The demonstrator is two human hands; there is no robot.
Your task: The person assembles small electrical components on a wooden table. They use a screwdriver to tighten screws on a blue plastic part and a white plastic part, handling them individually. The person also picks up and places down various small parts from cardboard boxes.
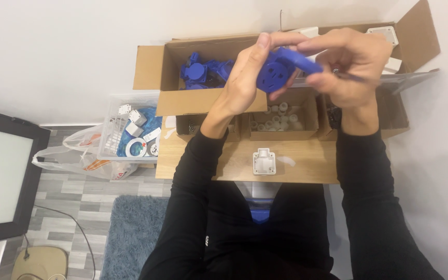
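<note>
Got my left hand (245, 78) clamped round the blue socket (278, 70), face toward me above the cardboard boxes (208, 101), while my right hand (351, 65) pinches what's probably a screwdriver (359, 79) against it.

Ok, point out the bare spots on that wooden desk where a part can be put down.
The wooden desk is bare along its near edge on both sides of the white socket base: left of it toward the left sleeve, and right of it toward the right sleeve. Behind it is crowded: small cardboard boxes line the back, and both hands hold the blue socket above them.
</note>
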